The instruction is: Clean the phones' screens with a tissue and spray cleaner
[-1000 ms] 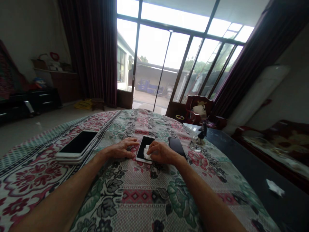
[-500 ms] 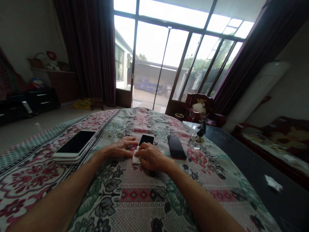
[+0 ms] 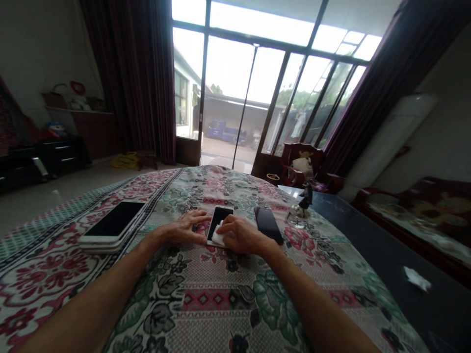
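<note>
A white-edged phone (image 3: 220,217) lies face up on the flowered cloth (image 3: 206,299) in front of me. My left hand (image 3: 184,227) rests flat beside it, fingers stretched out and touching its left edge. My right hand (image 3: 241,235) is closed over a small white wipe (image 3: 218,238) pressed on the near end of the phone's screen. A dark phone (image 3: 268,224) lies just right of my right hand.
A stack of white phones (image 3: 112,228) lies at the left on the cloth. A small figurine on a glass base (image 3: 301,208) stands at the dark table's edge, where a crumpled white scrap (image 3: 415,278) lies. Glass doors and chairs are beyond.
My right hand slid the wipe down the phone's screen towards me, then back up a little. My left hand stayed beside the phone.
</note>
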A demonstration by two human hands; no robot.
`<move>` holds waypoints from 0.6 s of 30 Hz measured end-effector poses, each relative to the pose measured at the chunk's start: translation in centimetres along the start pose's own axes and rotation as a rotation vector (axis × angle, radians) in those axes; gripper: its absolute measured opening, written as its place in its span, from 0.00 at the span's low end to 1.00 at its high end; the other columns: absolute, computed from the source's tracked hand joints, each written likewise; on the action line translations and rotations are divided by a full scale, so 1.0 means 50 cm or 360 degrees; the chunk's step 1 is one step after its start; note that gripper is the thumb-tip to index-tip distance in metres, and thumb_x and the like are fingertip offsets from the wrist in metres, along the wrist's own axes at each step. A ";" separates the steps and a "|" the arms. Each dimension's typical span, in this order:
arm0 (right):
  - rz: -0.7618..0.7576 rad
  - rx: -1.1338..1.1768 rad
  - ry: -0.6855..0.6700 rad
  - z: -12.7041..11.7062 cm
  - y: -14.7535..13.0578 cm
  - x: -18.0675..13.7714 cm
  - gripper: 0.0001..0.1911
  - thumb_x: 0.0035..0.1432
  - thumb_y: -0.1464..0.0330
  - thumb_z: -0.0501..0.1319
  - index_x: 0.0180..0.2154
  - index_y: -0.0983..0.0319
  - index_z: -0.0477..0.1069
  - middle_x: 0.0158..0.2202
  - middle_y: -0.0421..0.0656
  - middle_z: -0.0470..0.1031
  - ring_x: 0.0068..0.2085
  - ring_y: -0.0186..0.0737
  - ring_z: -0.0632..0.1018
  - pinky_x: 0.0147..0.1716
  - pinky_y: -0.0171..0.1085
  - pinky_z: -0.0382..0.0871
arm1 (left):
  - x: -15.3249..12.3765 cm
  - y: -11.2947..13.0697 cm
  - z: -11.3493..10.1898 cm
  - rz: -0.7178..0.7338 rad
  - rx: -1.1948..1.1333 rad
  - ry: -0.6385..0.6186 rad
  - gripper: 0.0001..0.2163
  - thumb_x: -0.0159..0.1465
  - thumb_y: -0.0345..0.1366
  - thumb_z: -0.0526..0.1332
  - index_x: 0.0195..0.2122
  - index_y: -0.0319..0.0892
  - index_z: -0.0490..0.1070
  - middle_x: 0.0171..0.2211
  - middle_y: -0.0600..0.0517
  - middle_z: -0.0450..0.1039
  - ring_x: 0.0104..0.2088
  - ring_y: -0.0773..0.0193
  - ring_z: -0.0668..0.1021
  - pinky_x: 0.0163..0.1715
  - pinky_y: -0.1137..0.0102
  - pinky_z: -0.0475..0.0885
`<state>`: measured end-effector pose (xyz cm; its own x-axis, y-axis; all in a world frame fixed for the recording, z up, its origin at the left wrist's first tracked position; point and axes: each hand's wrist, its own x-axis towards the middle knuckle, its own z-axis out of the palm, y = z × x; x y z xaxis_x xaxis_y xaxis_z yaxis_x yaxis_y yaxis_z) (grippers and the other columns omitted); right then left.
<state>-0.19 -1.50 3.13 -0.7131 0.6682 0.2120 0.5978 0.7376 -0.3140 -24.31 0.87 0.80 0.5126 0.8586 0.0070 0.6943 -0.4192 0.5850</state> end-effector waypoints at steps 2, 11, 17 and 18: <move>-0.0080 -0.0009 -0.0036 0.005 -0.013 0.003 0.16 0.52 0.75 0.57 0.41 0.57 0.77 0.41 0.44 0.74 0.43 0.38 0.72 0.44 0.36 0.65 | 0.000 0.001 0.001 -0.0005 0.0008 0.0014 0.35 0.49 0.50 0.67 0.60 0.52 0.66 0.66 0.52 0.55 0.67 0.44 0.52 0.65 0.53 0.49; 0.0256 -0.0186 0.0159 0.013 0.018 0.007 0.12 0.55 0.75 0.57 0.35 0.59 0.78 0.38 0.46 0.74 0.41 0.40 0.72 0.43 0.38 0.64 | 0.002 0.002 0.003 0.0055 0.0090 -0.0009 0.34 0.50 0.52 0.67 0.59 0.57 0.65 0.66 0.55 0.56 0.67 0.44 0.52 0.64 0.51 0.49; 0.0209 -0.0251 0.0140 0.036 -0.027 0.014 0.09 0.58 0.73 0.57 0.34 0.61 0.76 0.39 0.46 0.74 0.41 0.39 0.72 0.42 0.37 0.64 | 0.000 -0.005 0.008 0.0061 0.0082 0.0025 0.34 0.51 0.51 0.67 0.60 0.51 0.66 0.66 0.52 0.55 0.66 0.42 0.52 0.64 0.53 0.49; 0.0188 -0.0256 0.0128 0.039 -0.032 0.018 0.08 0.59 0.73 0.57 0.33 0.61 0.76 0.39 0.46 0.74 0.40 0.39 0.72 0.42 0.36 0.64 | 0.001 -0.007 0.009 0.0060 0.0079 0.0033 0.34 0.51 0.51 0.67 0.59 0.50 0.66 0.66 0.51 0.55 0.66 0.41 0.52 0.64 0.53 0.49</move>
<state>-2.51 -2.28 2.00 -0.6070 0.7519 0.2574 0.7308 0.6553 -0.1909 -24.31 0.91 0.24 0.5288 0.8475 0.0455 0.6989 -0.4653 0.5432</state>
